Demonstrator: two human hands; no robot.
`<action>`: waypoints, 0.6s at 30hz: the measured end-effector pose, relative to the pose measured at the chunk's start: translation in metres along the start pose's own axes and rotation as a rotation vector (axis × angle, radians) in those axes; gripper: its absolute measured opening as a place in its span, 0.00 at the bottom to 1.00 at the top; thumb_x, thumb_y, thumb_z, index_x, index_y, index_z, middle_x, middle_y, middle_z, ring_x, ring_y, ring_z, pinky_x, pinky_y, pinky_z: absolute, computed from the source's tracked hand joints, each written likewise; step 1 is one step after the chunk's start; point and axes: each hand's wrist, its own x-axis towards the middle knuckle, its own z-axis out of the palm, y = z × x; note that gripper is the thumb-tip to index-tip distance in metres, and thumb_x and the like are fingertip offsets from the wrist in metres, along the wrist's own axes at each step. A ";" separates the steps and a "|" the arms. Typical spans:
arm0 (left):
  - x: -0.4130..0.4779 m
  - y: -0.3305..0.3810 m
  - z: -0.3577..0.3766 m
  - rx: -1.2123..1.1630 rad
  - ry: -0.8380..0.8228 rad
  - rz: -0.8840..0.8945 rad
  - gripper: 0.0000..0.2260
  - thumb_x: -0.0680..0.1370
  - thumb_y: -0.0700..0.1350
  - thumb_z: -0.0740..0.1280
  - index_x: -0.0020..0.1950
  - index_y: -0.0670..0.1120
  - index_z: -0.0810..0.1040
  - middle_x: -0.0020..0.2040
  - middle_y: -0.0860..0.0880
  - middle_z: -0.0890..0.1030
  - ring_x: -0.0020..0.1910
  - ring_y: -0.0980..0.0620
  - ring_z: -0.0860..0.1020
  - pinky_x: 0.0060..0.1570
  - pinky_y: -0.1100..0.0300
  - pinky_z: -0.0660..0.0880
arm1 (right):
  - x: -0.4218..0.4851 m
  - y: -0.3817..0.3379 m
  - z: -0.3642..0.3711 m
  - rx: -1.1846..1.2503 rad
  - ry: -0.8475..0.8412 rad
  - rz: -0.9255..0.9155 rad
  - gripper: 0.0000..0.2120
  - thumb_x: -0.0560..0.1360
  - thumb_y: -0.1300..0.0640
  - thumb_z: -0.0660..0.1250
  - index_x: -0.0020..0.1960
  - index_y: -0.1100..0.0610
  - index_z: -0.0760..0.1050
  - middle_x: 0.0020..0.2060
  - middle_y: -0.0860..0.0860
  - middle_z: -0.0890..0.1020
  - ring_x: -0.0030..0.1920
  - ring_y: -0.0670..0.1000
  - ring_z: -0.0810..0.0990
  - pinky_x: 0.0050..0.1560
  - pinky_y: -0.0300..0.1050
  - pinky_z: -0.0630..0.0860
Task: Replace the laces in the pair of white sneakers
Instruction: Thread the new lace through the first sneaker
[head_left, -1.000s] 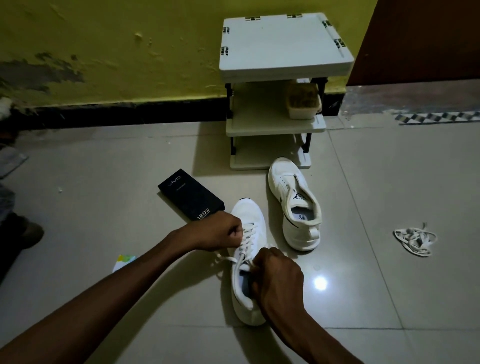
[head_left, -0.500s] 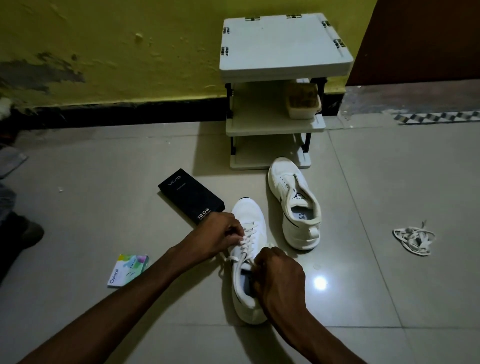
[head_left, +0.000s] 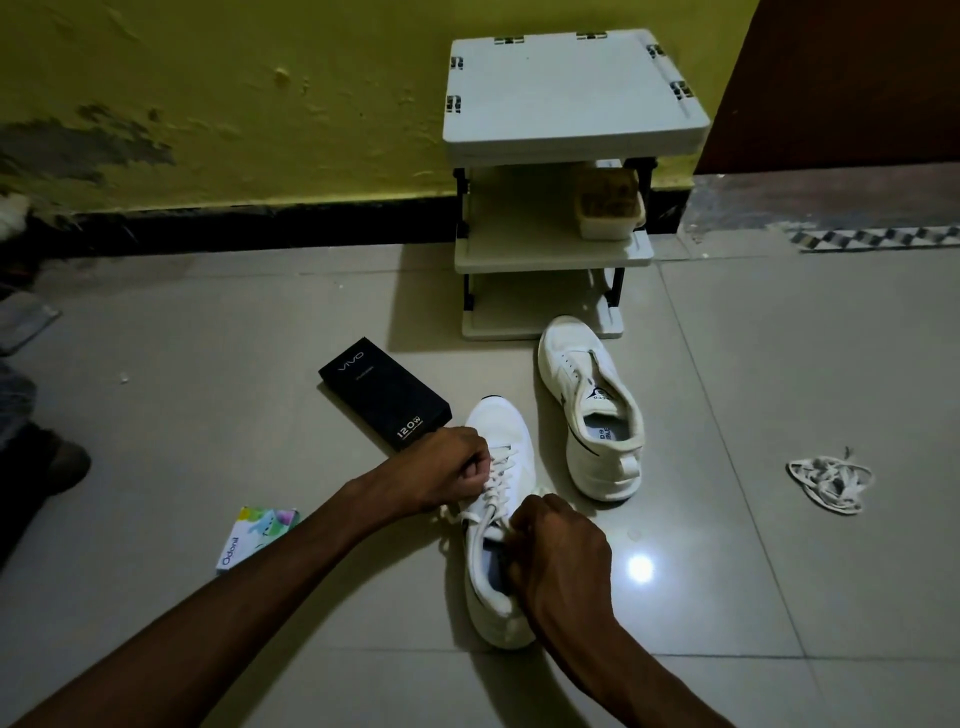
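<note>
A white sneaker lies on the floor in front of me, toe pointing away, with a white lace threaded across its eyelets. My left hand pinches the lace at the shoe's left side. My right hand grips the lace at the shoe's collar, its fingertips hidden. The second white sneaker lies to the right and farther away, with no lace in it. A loose bundle of white laces sits on the floor far right.
A black phone box lies left of the near shoe. A small colourful packet is on the floor at left. A white shoe rack stands against the yellow wall. A dark shoe shows at the left edge.
My left hand has slid a little right and down toward the lace rows, uncovering the colourful packet. My right hand stays at the shoe's collar.
</note>
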 end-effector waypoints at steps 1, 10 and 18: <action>0.001 0.000 0.001 -0.008 -0.007 0.004 0.02 0.72 0.43 0.66 0.40 0.48 0.75 0.37 0.55 0.74 0.37 0.57 0.72 0.40 0.61 0.71 | 0.000 0.000 0.000 -0.003 0.001 0.000 0.22 0.42 0.49 0.83 0.28 0.47 0.73 0.23 0.44 0.73 0.27 0.40 0.58 0.26 0.26 0.42; 0.001 -0.004 -0.004 -0.083 -0.111 0.024 0.05 0.74 0.44 0.64 0.39 0.49 0.69 0.39 0.54 0.72 0.38 0.56 0.71 0.39 0.61 0.68 | -0.003 0.002 0.004 0.096 -0.059 0.051 0.21 0.47 0.49 0.85 0.31 0.48 0.75 0.27 0.43 0.76 0.27 0.40 0.64 0.29 0.25 0.52; 0.011 -0.001 -0.024 -0.016 -0.285 0.004 0.10 0.75 0.47 0.64 0.35 0.51 0.66 0.33 0.54 0.70 0.33 0.58 0.68 0.35 0.61 0.65 | -0.004 -0.003 0.002 0.074 -0.147 0.108 0.19 0.50 0.50 0.82 0.31 0.51 0.74 0.28 0.46 0.77 0.29 0.43 0.64 0.27 0.31 0.56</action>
